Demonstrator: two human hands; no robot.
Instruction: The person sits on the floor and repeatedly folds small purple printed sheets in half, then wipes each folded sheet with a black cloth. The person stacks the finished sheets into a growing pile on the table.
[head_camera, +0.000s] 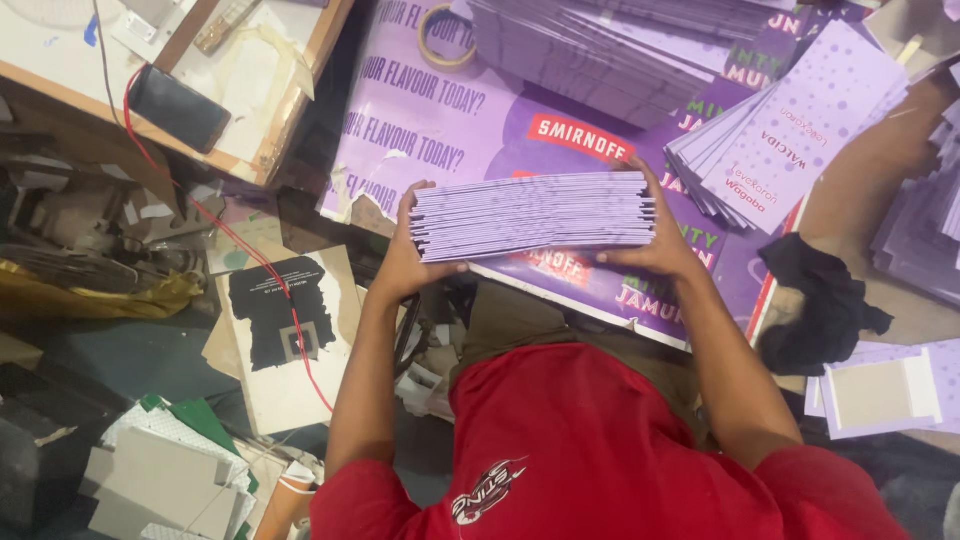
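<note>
Even, fairly bright light from above on the purple poster; no glare. Left of poster the floor clutter sits in dim shadow. Slight softness overall, mild wide-angle stretch twd edges.

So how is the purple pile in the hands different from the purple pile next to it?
The held stack is squared up with neat edges; the fanned pile is spread out, its sheets slipping sideways. The held stack shows only its thin edges, while the fanned pile shows its dotted top face. The left hand and right hand grip the held stack; nobody touches the fanned pile. Both are light purple card.
</note>
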